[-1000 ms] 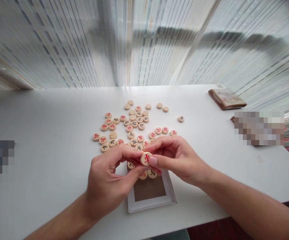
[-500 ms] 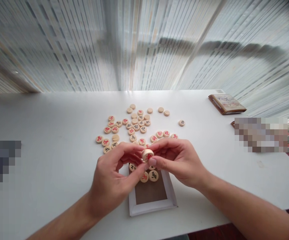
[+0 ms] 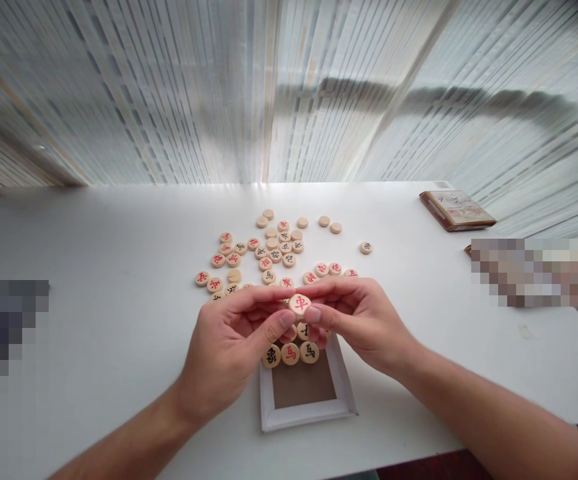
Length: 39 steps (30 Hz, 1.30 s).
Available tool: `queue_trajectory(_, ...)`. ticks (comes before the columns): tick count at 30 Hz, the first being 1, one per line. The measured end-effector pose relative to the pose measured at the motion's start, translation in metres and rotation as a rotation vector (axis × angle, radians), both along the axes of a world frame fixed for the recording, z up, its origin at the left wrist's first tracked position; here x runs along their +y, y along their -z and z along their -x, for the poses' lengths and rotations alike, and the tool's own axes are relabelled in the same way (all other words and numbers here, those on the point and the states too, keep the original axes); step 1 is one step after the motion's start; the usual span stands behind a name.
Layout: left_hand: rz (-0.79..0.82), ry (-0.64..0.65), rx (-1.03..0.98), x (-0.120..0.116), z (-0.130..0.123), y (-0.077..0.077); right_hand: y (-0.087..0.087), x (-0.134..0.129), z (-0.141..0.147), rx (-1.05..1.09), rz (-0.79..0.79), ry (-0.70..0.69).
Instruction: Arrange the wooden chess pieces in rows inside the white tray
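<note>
Between the fingertips of both hands is a round wooden Chinese chess piece [image 3: 299, 304] with a red character, its marked face turned toward me. My left hand [image 3: 241, 333] pinches it from the left with thumb and fingers. From the right, my right hand [image 3: 356, 320] pinches the same piece. Under the hands lies a shallow box tray [image 3: 309, 417] with a white rim and brown floor. Several pieces sit in it, among them a red-marked piece [image 3: 290, 354] and black-marked pieces on either side. My hands hide the tray's far part.
Loose chess pieces [image 3: 273, 247] are scattered on the white table [image 3: 119, 267] beyond my hands, some face down. A lone piece [image 3: 365, 247] lies to their right. At the far right is a flat brown box [image 3: 457, 210]. A striped curtain [image 3: 193, 93] hangs behind the table.
The held piece has been turned, so its red character now shows upright and whole. A black-marked piece at the tray's left, previously hidden by my left thumb, now shows.
</note>
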<state>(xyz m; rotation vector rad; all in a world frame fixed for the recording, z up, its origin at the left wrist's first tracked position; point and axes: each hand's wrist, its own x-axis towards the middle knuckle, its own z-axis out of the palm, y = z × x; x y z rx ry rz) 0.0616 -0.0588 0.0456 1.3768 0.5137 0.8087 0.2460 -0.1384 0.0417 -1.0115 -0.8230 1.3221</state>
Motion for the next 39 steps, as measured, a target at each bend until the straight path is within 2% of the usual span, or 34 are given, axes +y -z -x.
queue_trajectory(7, 0.13, 0.085, -0.051, -0.001, -0.005, -0.004, 0.001, -0.001, 0.001, 0.141, 0.083, -0.043)
queue_trajectory(11, 0.183, 0.106, -0.044, -0.001, -0.005, -0.004, -0.001, -0.001, -0.001, 0.123, 0.097, -0.051)
queue_trajectory(15, 0.182, 0.061, -0.023, 0.0, -0.002, 0.0, -0.002, -0.001, -0.001, 0.024, 0.017, -0.047)
queue_trajectory(18, 0.04, -0.051, 0.029, 0.001, 0.001, 0.004, -0.003, -0.001, 0.0, -0.056, -0.05, -0.045)
queue_trajectory(23, -0.482, -0.183, 0.116, 0.0, 0.004, 0.007, -0.002, -0.004, 0.0, -0.047, -0.054, -0.118)
queue_trajectory(25, -0.594, -0.182, 0.124, 0.0, 0.005, 0.007, 0.0, -0.005, 0.0, -0.01, -0.035, -0.16)
queue_trajectory(30, -0.681, -0.178, 0.132, 0.001, 0.004, 0.009, 0.003, -0.005, 0.0, 0.058, 0.033, -0.239)
queue_trajectory(35, -0.747, -0.197, 0.153, 0.001, 0.005, 0.008, 0.004, -0.005, 0.002, 0.17, 0.036, -0.217)
queue_trajectory(39, -0.754, -0.178, 0.143, 0.001, 0.005, 0.007, 0.003, -0.005, 0.003, 0.163, 0.038, -0.219)
